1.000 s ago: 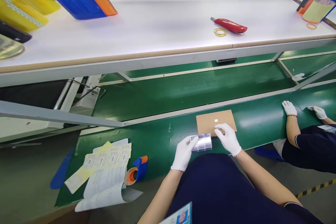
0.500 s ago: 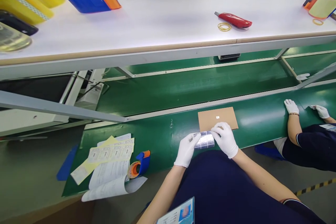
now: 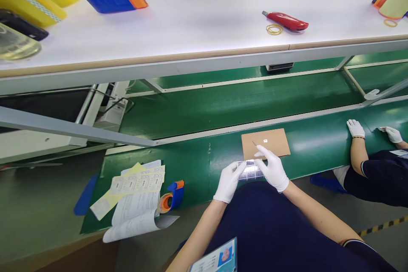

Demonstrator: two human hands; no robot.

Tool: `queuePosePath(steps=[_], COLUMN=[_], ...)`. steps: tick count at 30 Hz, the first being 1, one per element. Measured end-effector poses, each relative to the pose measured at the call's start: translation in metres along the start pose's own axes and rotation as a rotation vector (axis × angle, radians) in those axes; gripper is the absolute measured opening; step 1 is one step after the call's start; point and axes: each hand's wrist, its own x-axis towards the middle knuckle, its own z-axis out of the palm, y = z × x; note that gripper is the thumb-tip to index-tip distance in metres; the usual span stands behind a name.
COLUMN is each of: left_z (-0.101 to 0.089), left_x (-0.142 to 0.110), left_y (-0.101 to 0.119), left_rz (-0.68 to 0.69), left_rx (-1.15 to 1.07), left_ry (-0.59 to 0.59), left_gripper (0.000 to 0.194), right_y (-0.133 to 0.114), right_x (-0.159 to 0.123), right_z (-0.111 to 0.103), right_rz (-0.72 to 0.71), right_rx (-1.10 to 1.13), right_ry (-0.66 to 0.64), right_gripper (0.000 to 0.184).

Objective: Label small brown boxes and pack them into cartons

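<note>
My left hand (image 3: 228, 182), in a white glove, pinches the left end of a curved sheet of shiny silver labels (image 3: 250, 171) marked off in a grid. Over the right end of this sheet is my right hand (image 3: 272, 169), also gloved, with its thumb near the sheet's upper edge. A thin dark sliver (image 3: 254, 143) sticks out at the right index fingertip; its kind is too small to make out. Just beyond both hands a flat brown cardboard piece (image 3: 277, 142) lies on the green bench, bearing a small white label (image 3: 265, 140).
Papers (image 3: 137, 195) and a blue-orange tape dispenser (image 3: 172, 196) lie to the left. A white shelf (image 3: 191, 21) crosses above the bench, holding a red utility knife (image 3: 287, 21) and rubber bands (image 3: 274, 29). At the right, a co-worker's gloved hands (image 3: 355, 128) rest on the bench.
My right hand's index finger has lifted from the silver sheet's edge, and a thin sliver now shows at its tip. The left hand keeps its hold. The view has shifted slightly.
</note>
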Motion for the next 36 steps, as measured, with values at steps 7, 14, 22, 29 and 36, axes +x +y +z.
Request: queuePosePath(steps=[7,14,22,29,36], left_z=[-0.001,-0.003,-0.012,-0.056,-0.103], left_x=[0.003,0.007,0.012,0.027,0.083], left_y=[-0.006,-0.008,-0.02,-0.029,-0.031], left_rz=[0.007,-0.003,-0.175,-0.228,-0.12], left_rx=[0.035,0.039,-0.22,-0.316,-0.412], left_ry=[-0.013,-0.017,-0.068,0.113,0.353], left_gripper=[0.045,0.041,0.043,0.044,0.036], right_y=[0.001,0.001,0.01,0.081,0.107], right_x=[-0.001,0.004,0.013,0.053,0.06], right_z=[0.006,0.01,0.002,-0.042,-0.02], right_rz=[-0.052,-0.142,0.078,0.342,0.315], right_rx=[-0.01,-0.14,0.075,-0.064,-0.066], right_ry=[0.014,-0.027,-0.037,0.071,-0.026], right_gripper=[0.046,0.044,0.036,0.051,0.054])
